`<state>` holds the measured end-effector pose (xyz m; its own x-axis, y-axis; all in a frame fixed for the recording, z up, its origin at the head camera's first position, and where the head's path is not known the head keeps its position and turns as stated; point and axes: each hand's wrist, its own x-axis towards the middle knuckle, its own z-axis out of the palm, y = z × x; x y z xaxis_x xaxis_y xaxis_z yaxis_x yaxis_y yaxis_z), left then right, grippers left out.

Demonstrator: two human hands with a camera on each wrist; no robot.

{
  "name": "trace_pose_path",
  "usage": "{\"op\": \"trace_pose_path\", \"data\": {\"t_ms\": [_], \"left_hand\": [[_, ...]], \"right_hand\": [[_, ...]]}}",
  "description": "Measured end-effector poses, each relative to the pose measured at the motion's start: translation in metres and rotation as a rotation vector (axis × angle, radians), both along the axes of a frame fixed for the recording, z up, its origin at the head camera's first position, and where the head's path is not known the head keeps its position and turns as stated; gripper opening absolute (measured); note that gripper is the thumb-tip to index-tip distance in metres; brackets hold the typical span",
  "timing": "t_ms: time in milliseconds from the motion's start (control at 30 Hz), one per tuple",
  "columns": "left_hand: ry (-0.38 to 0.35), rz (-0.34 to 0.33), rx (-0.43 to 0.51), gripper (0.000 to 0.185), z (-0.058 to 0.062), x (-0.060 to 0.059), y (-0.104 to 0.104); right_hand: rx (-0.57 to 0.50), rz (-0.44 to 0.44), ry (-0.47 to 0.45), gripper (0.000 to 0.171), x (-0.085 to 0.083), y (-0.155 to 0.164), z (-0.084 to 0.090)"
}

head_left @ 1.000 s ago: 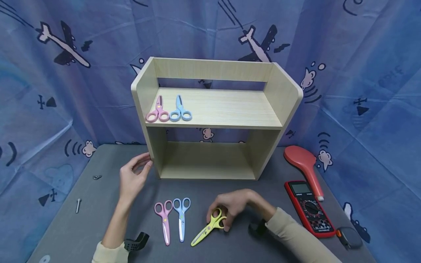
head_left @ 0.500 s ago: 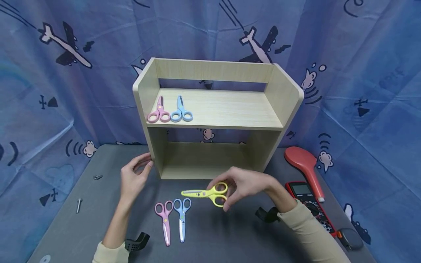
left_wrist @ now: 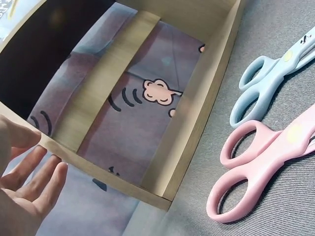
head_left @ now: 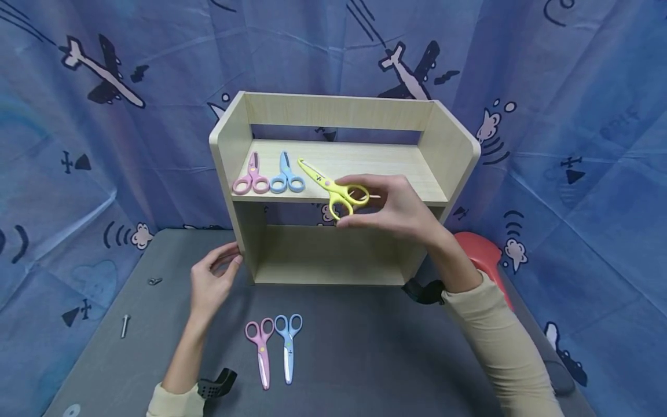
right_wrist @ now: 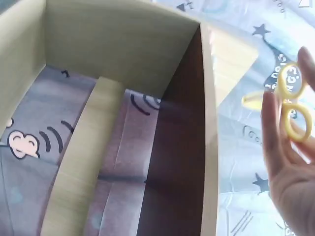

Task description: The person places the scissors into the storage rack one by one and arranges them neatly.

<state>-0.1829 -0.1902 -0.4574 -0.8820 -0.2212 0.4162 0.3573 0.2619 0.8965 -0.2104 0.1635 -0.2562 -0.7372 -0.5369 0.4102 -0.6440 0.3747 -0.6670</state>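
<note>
Right hand (head_left: 401, 208) raised, pinching yellow scissors (head_left: 330, 190), left hand (head_left: 211, 281) relaxed beside shelf (head_left: 229, 150)

No legible text, label, brand, number or sign appears in any view. The blue backdrop cloth (head_left: 573, 116) carries only printed aeroplane and cloud motifs; small marks on the yellow scissors (head_left: 333, 191) cannot be read.

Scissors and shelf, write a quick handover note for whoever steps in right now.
Right hand: grips the yellow scissors by the handles, held over the front edge of the upper board of the shelf, blades pointing toward its back left.
Left hand: fingers touch the shelf's left wall.
Done: pink scissors and blue scissors lie on the upper board.
Left: yellow pair not yet down; another pink pair and blue pair lie on the table.
</note>
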Motion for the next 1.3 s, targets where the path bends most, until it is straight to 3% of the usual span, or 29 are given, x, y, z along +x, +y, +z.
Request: {"op": "trace_pose_path", "data": {"t_ms": [200, 367, 533, 833, 1067, 1167, 1300], "left_hand": [[-0.011, 0.013, -0.002, 0.031, -0.001, 0.0, 0.0], [-0.028, 0.012, 0.009, 0.031, -0.001, 0.001, 0.0], [-0.028, 0.006, 0.015, 0.031, 0.0, 0.001, 0.0], [-0.021, 0.0, 0.02, 0.031, 0.001, 0.001, 0.0], [-0.017, 0.0, 0.016, 0.031, 0.001, 0.0, 0.0], [-0.018, 0.003, 0.008, 0.031, 0.001, 0.0, 0.0], [-0.025, 0.01, -0.003, 0.031, 0.001, 0.001, 0.0]], "right_hand": [[0.089, -0.18, 0.029, 0.065, -0.033, -0.02, 0.009], [0.162, -0.236, 0.009, 0.062, -0.057, -0.032, 0.004], [0.178, -0.282, -0.007, 0.061, -0.068, -0.04, -0.001], [0.224, -0.366, 0.014, 0.064, -0.067, -0.049, -0.003], [0.227, -0.38, 0.009, 0.063, -0.061, -0.048, -0.001], [0.201, -0.363, -0.003, 0.065, -0.058, -0.045, -0.002], [0.102, -0.331, 0.055, 0.066, -0.043, -0.04, -0.008]]}}
